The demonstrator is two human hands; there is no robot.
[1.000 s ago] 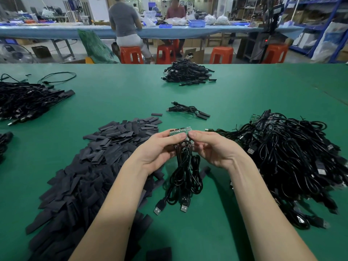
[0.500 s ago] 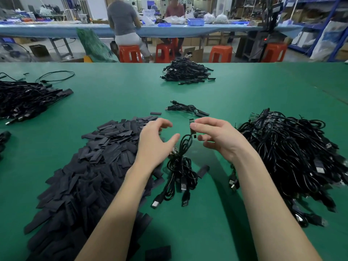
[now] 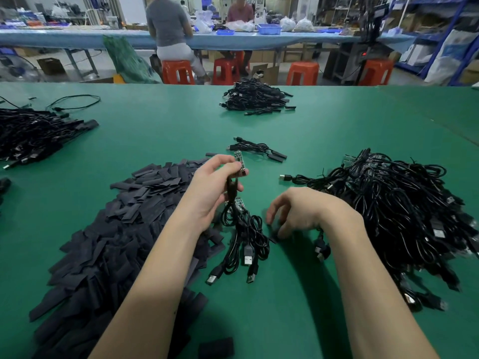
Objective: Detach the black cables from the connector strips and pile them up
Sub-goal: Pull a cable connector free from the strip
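This is a factory assembly workshop. The left hand (image 3: 207, 193) and right hand (image 3: 305, 211) work over a wide green surface (image 3: 155, 136) heaped with black cables (image 3: 404, 211) to the right of the hands and black sleeves (image 3: 108, 229) to their left. Well beyond the hands, two people (image 3: 168, 24) sit on orange stools (image 3: 177, 72) at a long blue bench (image 3: 77, 40) carrying blue bins (image 3: 269, 29) and plastic bags. Far off to the right stand blue storage racks (image 3: 451, 19).

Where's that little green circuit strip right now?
Head view, centre: the connector strip is pinched in the left hand, raised above the cable bundle.
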